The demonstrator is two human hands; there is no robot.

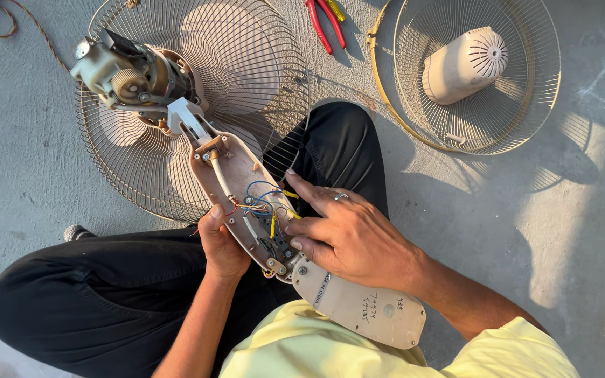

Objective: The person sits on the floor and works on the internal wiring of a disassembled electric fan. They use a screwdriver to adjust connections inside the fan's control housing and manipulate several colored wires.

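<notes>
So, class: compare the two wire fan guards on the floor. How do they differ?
The left guard is still fixed to the motor, with the open fan neck reaching back to the person's hands; the right guard lies loose. The right guard holds only a cream motor cover. The right guard has a yellowish rim band; the left guard shows none. Both are round, radial wire cages.

Two wire grilles (197, 105) (477, 77), one motor cover (465, 64), two pliers (325, 21) — perhaps.
</notes>
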